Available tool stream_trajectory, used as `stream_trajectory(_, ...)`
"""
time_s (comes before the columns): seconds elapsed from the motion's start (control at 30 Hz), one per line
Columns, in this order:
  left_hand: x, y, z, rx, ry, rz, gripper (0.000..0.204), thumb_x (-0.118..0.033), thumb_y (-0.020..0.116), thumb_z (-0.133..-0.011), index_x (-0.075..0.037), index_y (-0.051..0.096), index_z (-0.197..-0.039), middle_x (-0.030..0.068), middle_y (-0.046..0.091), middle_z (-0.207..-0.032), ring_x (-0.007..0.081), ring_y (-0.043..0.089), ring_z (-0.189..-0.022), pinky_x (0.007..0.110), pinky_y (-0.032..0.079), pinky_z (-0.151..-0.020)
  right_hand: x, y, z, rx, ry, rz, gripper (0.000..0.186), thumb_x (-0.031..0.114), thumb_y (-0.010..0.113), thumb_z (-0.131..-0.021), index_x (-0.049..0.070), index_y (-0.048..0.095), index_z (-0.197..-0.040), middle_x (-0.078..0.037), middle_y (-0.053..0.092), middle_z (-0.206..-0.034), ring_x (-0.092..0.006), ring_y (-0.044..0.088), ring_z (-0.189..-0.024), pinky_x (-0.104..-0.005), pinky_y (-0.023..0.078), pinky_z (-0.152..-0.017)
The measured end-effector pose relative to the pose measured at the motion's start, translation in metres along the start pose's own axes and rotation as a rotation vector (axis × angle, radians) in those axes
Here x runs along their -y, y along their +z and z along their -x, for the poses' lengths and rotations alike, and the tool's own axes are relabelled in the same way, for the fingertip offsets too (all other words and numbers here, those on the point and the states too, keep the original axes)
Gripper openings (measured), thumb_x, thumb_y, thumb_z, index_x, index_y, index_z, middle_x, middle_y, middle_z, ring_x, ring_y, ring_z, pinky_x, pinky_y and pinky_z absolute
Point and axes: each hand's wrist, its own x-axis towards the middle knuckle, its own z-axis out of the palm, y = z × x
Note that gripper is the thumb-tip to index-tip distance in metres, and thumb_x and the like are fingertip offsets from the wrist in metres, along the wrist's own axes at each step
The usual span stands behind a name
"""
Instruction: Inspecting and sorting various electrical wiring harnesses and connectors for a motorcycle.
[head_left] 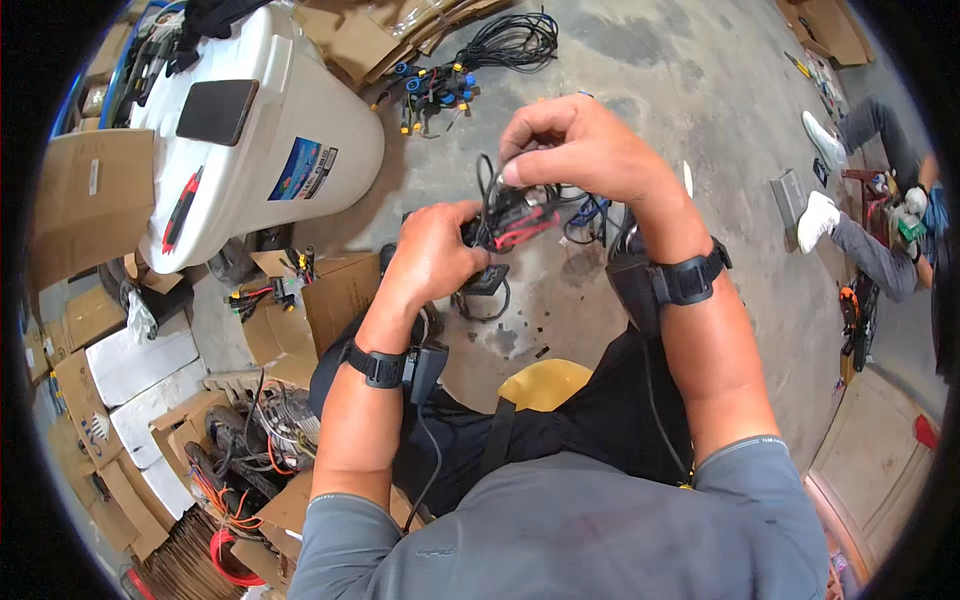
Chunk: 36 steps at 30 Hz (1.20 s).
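Observation:
A tangled bundle of black cables (497, 215) hangs between my hands, over the floor in front of my lap. My left hand (435, 250) closes on its left side, fingers partly hidden behind it. Above and to the right, my right hand (585, 150) is pinched at the bundle's upper end; exactly which strand is between thumb and finger is blurred. A red elongated part (525, 229) shows among the cables, its kind unclear. Below the left hand is a small flat black piece (484, 280) with a looped cable. More cables with blue parts (592, 212) lie under the right hand.
A large white bin (340, 130) stands at upper left, with a dark flat device (217, 112) and a red-and-black tool (181, 212) on its lid. Coiled cables with coloured connectors (440, 90) lie beyond. Cardboard boxes (340, 300) crowd the left. Another person (880, 200) sits at right.

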Motion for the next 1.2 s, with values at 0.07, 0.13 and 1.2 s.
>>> stream_trajectory(0.07,0.006,-0.002,-0.005,-0.122,-0.033,0.102,0.039,-0.014,0.073,-0.063,-0.002,0.067,-0.100,0.0167,0.064,-0.074,0.0258,0.062,-0.069,0.035,0.049,-0.068,0.004,-0.006,0.004,0.008,-0.002,-0.032,0.016,0.014,0.073,-0.077,0.001,0.068,-0.085,0.002,0.061,-0.075,-0.0055,0.054,-0.069,-0.0226,0.043,-0.062)
stream_trajectory(0.13,0.005,-0.007,-0.005,-0.311,-0.117,0.366,0.035,-0.010,0.075,-0.065,0.004,0.066,-0.096,0.0092,0.065,-0.075,0.0137,0.059,-0.068,0.031,0.048,-0.066,0.004,-0.011,0.008,-0.032,0.043,-0.035,0.016,0.017,0.073,-0.078,0.001,0.068,-0.080,0.004,0.059,-0.071,-0.0047,0.050,-0.066,-0.0222,0.040,-0.058)
stream_trajectory(1.2,0.025,-0.035,-0.004,-0.497,-0.077,0.867,0.030,0.007,0.072,-0.069,0.007,0.064,-0.099,0.0080,0.067,-0.087,0.0129,0.062,-0.073,0.026,0.051,-0.068,-0.012,-0.022,0.007,-0.283,0.185,0.286,0.020,0.013,0.049,-0.096,-0.002,0.061,-0.099,-0.004,0.064,-0.075,-0.0098,0.057,-0.066,-0.0256,0.048,-0.063)
